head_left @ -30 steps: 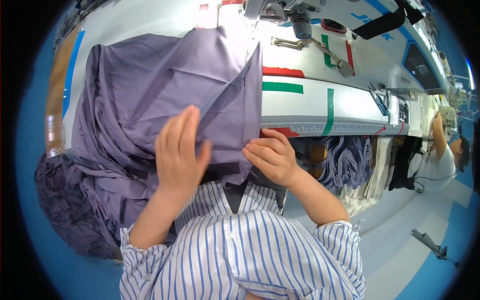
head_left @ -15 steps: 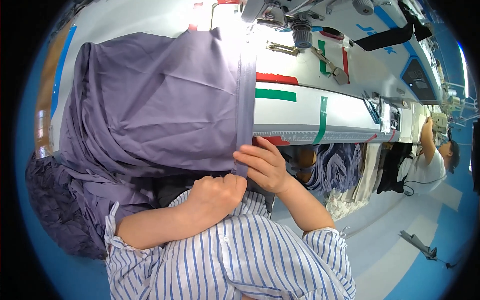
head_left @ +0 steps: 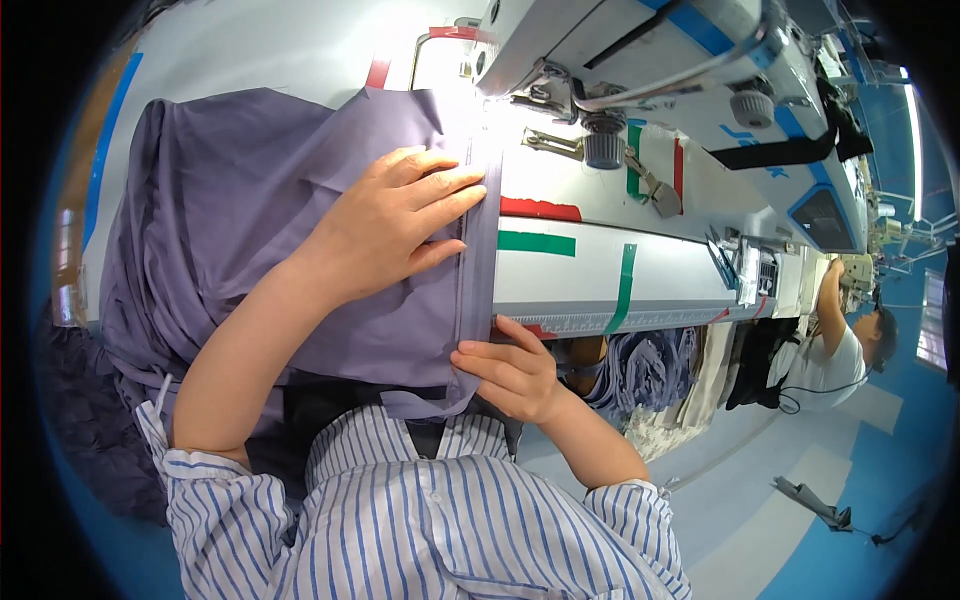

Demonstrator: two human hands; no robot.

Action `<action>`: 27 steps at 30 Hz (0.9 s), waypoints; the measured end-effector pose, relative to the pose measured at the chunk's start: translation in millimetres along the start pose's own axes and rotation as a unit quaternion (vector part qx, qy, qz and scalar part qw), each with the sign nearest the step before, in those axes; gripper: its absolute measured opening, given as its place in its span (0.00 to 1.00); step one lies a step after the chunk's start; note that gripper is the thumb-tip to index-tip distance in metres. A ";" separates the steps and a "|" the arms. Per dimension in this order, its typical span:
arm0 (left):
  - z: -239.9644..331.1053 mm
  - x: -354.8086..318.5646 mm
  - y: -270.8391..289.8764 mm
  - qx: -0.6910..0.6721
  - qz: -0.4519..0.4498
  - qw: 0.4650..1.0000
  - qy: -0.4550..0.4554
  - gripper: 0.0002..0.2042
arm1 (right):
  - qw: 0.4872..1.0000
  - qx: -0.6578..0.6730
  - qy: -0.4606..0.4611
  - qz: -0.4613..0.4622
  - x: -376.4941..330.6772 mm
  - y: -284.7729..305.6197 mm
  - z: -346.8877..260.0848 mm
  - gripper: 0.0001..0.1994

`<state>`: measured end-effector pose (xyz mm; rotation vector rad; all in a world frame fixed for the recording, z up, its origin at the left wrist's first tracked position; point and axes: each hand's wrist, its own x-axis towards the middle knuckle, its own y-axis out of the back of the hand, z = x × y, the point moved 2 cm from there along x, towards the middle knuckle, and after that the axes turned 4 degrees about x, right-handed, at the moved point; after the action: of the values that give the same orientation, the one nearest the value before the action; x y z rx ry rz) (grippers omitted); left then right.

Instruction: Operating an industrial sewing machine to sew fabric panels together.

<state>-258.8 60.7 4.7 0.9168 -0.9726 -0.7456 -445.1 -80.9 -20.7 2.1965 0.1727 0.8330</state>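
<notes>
Within half a second the left hand had opened from a fist to press flat on the purple fabric, now spread on the counter toward the sewing machine, while the right hand pinched its folded edge at the counter's near edge.

Sewing machine above table; hanging garments; co-worker far right.
</notes>
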 end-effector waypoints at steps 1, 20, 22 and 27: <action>-3.3 0.8 -1.3 0.010 -0.003 1.000 -0.003 0.24 | 1.000 0.010 -0.007 0.001 0.6 -0.3 0.6 0.04; -13.4 21.1 -6.0 -0.025 0.001 1.000 0.017 0.26 | 0.999 0.024 -0.026 -0.023 18.6 21.7 24.2 0.02; -3.4 15.1 -1.6 -0.035 -0.032 0.999 0.015 0.28 | 0.999 0.027 -0.029 -0.024 20.5 21.3 24.3 0.03; -3.9 6.3 -1.4 -0.036 -0.034 0.999 0.017 0.29 | 0.999 0.036 -0.035 -0.014 24.5 19.5 28.6 0.04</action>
<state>-253.0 55.9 4.7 0.9000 -0.8824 -0.8164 -411.0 -103.1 -8.6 2.2817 0.2021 0.7436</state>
